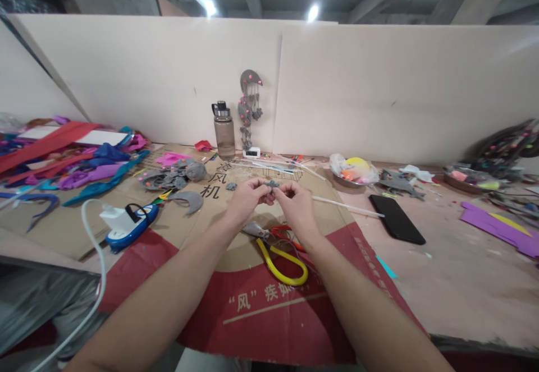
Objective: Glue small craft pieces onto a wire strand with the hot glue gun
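Note:
Between the fingertips of my left hand [251,197] and my right hand [293,202] is a small grey piece [272,184], like the grey felt bits nearby; its exact shape is mostly hidden. Both hands are closed in a pinch on it, above the cardboard sheet [202,248]. Just below them lie scissors with yellow handles [290,276] and a red-handled tool [286,232], partly covered by my right wrist. A grey crescent [190,201] and a pile of grey pieces [172,175] rest to the left. One small grey bit [231,186] sits beside my left hand.
A bottle [224,136] stands at the back by a hanging grey crescent ornament [251,80]. Left are a blue-and-white power strip [132,229] with a white cable and colourful fabric strips [84,164]. Right are a black phone [396,219], a bowl [351,181] and purple sheets [497,229].

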Tool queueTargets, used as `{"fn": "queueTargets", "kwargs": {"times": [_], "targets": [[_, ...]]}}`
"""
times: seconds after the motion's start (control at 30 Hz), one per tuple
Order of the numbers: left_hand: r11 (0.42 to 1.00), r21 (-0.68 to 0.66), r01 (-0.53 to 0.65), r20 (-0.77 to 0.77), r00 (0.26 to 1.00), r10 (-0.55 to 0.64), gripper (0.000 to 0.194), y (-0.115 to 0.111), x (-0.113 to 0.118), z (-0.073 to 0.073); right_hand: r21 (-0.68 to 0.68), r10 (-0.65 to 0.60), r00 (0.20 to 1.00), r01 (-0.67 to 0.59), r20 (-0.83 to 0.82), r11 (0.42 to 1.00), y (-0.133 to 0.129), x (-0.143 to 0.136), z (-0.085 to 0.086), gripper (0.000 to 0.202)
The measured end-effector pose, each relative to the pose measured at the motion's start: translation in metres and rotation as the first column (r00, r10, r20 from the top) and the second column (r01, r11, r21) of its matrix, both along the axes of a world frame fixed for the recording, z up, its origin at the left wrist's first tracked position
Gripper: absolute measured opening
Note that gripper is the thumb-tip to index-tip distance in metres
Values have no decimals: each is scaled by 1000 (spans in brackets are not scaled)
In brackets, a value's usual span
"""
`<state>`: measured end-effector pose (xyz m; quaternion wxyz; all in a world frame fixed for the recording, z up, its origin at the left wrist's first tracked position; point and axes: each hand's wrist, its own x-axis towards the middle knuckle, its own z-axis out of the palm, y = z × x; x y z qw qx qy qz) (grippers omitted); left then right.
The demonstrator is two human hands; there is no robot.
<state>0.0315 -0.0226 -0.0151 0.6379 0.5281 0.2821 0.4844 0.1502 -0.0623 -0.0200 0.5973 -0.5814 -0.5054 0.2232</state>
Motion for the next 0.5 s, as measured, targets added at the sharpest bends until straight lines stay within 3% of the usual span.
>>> {"fn": "queueTargets", "kwargs": {"times": [0.2, 0.5], "targets": [[1000, 18, -1, 2, 1000, 1, 5, 0, 2, -2, 35, -8, 1000, 8, 5, 999, -1, -1, 1, 18], [993, 1, 117, -103, 988, -116, 10, -1, -1, 1, -58, 102, 995, -103, -14, 993, 4, 13, -4, 13]]}}
